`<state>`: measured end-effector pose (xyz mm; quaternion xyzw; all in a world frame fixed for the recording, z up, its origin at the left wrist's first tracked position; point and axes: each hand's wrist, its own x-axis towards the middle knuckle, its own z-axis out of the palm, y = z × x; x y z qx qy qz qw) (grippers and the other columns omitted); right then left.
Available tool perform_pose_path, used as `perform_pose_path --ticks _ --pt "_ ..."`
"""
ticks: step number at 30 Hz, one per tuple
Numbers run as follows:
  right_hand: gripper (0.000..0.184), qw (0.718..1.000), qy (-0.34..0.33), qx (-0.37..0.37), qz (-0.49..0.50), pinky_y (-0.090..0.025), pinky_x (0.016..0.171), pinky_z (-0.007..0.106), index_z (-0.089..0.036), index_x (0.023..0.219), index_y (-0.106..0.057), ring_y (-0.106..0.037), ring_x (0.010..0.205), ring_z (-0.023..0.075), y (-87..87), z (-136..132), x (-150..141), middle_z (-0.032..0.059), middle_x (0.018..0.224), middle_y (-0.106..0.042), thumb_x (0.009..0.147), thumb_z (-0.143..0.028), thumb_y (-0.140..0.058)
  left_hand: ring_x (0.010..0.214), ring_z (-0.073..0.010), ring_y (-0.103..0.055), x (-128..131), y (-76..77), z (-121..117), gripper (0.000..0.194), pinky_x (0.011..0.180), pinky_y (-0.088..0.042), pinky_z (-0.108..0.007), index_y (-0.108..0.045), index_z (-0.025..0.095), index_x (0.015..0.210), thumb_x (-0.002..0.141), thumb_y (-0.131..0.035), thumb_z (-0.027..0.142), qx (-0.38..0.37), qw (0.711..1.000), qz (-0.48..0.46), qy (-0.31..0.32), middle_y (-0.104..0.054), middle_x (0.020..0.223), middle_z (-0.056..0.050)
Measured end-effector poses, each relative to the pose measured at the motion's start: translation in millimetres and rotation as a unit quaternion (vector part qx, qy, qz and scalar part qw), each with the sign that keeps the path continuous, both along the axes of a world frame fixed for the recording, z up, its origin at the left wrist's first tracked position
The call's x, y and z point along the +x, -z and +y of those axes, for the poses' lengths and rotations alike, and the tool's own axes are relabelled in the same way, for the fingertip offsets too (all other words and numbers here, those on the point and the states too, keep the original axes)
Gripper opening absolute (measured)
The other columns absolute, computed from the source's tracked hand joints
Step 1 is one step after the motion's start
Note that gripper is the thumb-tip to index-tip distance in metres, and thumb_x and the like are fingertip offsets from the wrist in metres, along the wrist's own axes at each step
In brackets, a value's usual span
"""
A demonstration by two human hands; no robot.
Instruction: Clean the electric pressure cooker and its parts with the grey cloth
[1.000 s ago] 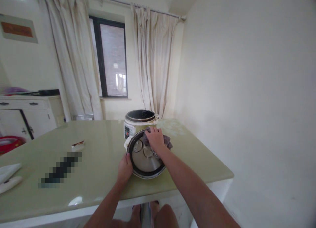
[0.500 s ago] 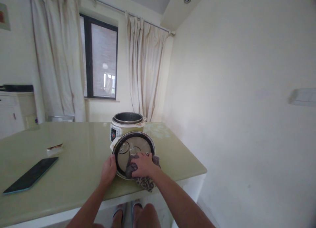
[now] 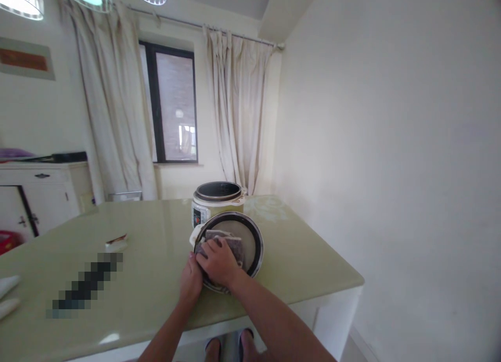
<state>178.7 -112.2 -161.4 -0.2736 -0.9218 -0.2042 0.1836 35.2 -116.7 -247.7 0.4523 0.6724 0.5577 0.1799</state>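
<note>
A round pressure cooker lid (image 3: 252, 242) is tilted up on the table with its inner side, ringed by a black seal, facing me. My left hand (image 3: 191, 279) grips the lid's left rim. With my right hand (image 3: 219, 261) I press a grey-brown patterned cloth (image 3: 235, 244) onto the left part of the inner face, the fingers curled over it close to the left hand. Just behind the lid stands the electric pressure cooker (image 3: 217, 200), white with a control panel, its top open and a dark inner pot showing.
The greenish table (image 3: 156, 257) has its front edge near my legs. To the left lie a small white packet (image 3: 116, 243), a pixelated dark flat object (image 3: 88, 286) and white items (image 3: 8, 296) at the edge. A wall (image 3: 371, 168) rises on the right.
My right hand has moved the cloth from the lid's lower right to its left side, near my left hand. The view has turned a little to the left and up.
</note>
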Motion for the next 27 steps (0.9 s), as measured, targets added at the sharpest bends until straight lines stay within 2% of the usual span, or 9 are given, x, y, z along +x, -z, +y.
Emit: perform_pose_path --ticks 2,6,9,12,15,21,24,27 --pt "0.038 1.0 -0.018 0.023 0.001 -0.041 0.113 0.051 -0.022 0.126 -0.066 -0.048 0.136 0.0274 -4.2 10 -5 0.0094 0.145 -0.063 0.115 -0.03 -0.031 0.123 -0.037 -0.073 1 -0.1 -1 0.072 0.111 -0.054 -0.055 -0.072 0.012 0.121 0.104 -0.019 0.057 -0.01 1.0 0.002 0.002 -0.078 0.121 -0.024" --pt "0.036 0.999 0.014 0.018 0.04 -0.036 0.116 0.057 -0.022 0.131 -0.063 -0.037 0.148 0.0285 -14.7 24 -12 0.0124 0.155 -0.055 0.115 -0.031 -0.032 0.134 -0.035 -0.067 3 -5.6 -4 0.068 0.114 -0.052 -0.052 -0.068 0.011 0.131 0.105 -0.023 0.054 -0.009 1.0 0.011 0.02 -0.072 0.137 -0.023" --pt "0.03 0.997 0.047 -0.021 0.061 -0.031 0.119 0.059 -0.026 0.129 -0.065 -0.048 0.134 0.0284 -22.1 27 -15 0.0111 0.141 -0.062 0.111 -0.033 -0.043 0.128 -0.0383 -0.069 4 -10.7 -5 0.067 0.111 -0.053 -0.056 -0.07 0.01 0.124 0.104 -0.023 0.054 -0.026 0.999 0.017 0.025 -0.075 0.129 -0.025" --pt "0.029 0.996 0.069 -0.034 0.051 -0.038 0.112 0.055 -0.027 0.128 -0.067 -0.055 0.119 0.0287 -29.4 31 -12 0.0119 0.127 -0.066 0.11 -0.031 -0.045 0.124 -0.0374 -0.071 6 -13.7 -8 0.067 0.11 -0.054 -0.054 -0.071 0.012 0.119 0.104 -0.023 0.057 -0.01 0.999 0.017 0.038 -0.076 0.125 -0.024" --pt "0.031 0.997 0.075 -0.01 0.03 -0.044 0.104 0.05 -0.023 0.129 -0.068 -0.054 0.121 0.0301 -38.1 41 5 0.0143 0.126 -0.066 0.111 -0.026 -0.042 0.119 -0.0353 -0.072 7 -14.6 -9 0.064 0.107 -0.055 -0.051 -0.071 0.015 0.115 0.103 -0.025 0.058 0.007 0.999 0.019 0.04 -0.078 0.12 -0.021" --pt "0.03 0.99 0.135 0.005 0.032 -0.044 0.105 0.051 -0.017 0.121 -0.072 -0.053 0.127 0.0321 -50.0 53 54 0.0161 0.136 -0.064 0.109 -0.018 -0.045 0.102 -0.0352 -0.075 8 -14.2 -7 0.054 0.095 -0.058 -0.05 -0.068 0.021 0.098 0.102 -0.026 0.056 -0.006 0.998 0.048 0.044 -0.078 0.102 -0.018" --pt "0.024 0.984 0.168 -0.041 0.043 -0.048 0.101 0.051 -0.023 0.121 -0.074 -0.057 0.123 0.0326 -48.5 47 72 0.0138 0.133 -0.065 0.101 -0.025 -0.061 0.094 -0.0347 -0.075 9 -14.1 -7 0.053 0.088 -0.058 -0.05 -0.064 0.024 0.092 0.102 -0.024 0.056 -0.016 0.996 0.069 0.047 -0.077 0.093 -0.015" --pt "0.042 0.975 0.176 -0.125 0.053 -0.051 0.099 0.05 -0.032 0.132 -0.071 -0.058 0.124 0.0327 -45.3 36 84 0.0108 0.134 -0.063 0.091 -0.037 -0.074 0.092 -0.0344 -0.075 9 -14.1 -9 0.052 0.085 -0.057 -0.047 -0.062 0.025 0.089 0.102 -0.023 0.056 -0.01 0.995 0.082 0.049 -0.076 0.092 -0.015"
